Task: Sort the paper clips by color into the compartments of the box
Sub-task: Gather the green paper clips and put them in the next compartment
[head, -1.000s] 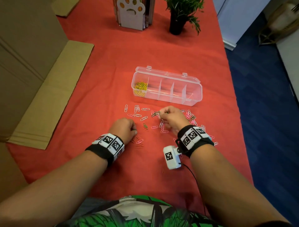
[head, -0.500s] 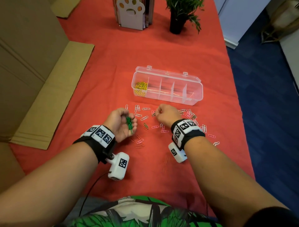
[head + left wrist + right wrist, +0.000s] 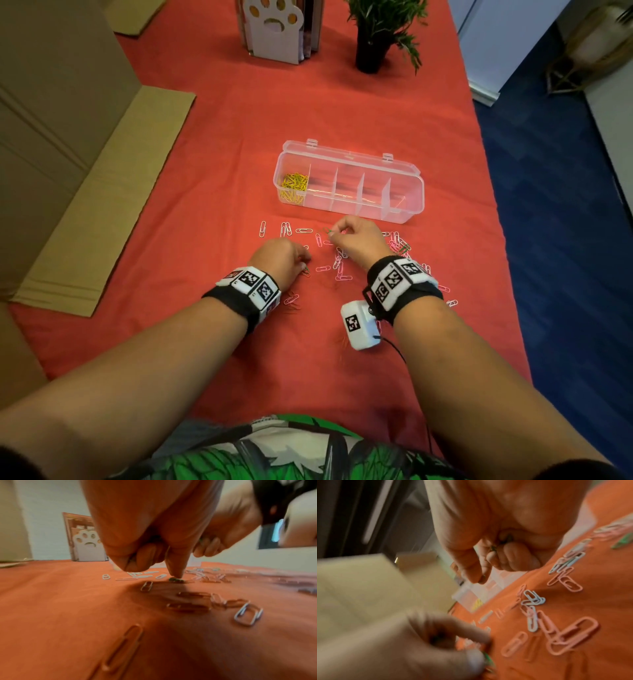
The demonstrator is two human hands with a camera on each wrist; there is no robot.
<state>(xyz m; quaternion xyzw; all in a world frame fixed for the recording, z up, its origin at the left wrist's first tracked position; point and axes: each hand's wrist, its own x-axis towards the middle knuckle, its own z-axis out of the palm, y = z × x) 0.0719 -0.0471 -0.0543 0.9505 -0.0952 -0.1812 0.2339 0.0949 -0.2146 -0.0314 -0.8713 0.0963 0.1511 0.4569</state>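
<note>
Both hands down among the scattered clips

Right hand (image 3: 356,240) pinches a green clip (image 3: 328,231) at the box's (image 3: 412,198) 6 o'clock; left hand (image 3: 282,258), fingers curled, one fingertip pressing another green clip (image 3: 306,271) to the table (image 3: 205,171).

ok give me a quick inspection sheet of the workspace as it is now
surface: table under a red cloth.
job's things: clear box open, yellow clips in its leftmost compartment, the others look empty; white, pink and green clips loose on the cloth in front of it.
clutter: paw-print holder and potted plant at the far end; flat cardboard at the left.
hands: left hand fingertip on a green clip; right hand pinches another green clip.
cables: black lead from the right wrist camera.
surroundings: blue floor at the right.
</note>
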